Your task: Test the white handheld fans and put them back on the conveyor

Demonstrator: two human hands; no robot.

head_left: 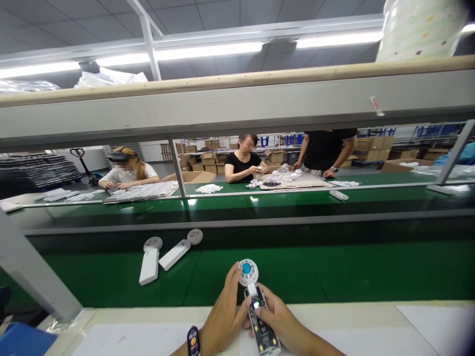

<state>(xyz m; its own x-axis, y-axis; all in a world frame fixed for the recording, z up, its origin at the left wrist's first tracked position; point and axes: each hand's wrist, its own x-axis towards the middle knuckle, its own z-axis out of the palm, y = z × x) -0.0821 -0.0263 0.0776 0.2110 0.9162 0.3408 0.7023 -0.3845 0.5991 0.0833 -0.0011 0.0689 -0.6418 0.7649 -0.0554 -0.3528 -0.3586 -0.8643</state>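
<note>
A small handheld fan (261, 330) is between my two hands at the near edge of the bench. Its round white head has a blue centre, and its handle is uncovered, with a dark circuit board and a small glowing light showing. My left hand (227, 311), with a band on its wrist, has its fingers against the fan head and its thumb at the top of the handle. Around the handle closes my right hand (280, 314), its thumb pressing near the light. Two white fans (149, 267) (176, 253) lie on the green surface ahead to the left.
Beyond the bench runs a green conveyor belt (297, 262). A shelf beam (237, 106) crosses overhead, with metal posts at both sides. Across the belt, several people work among white parts (208, 188). A blue item (27, 338) lies at the lower left.
</note>
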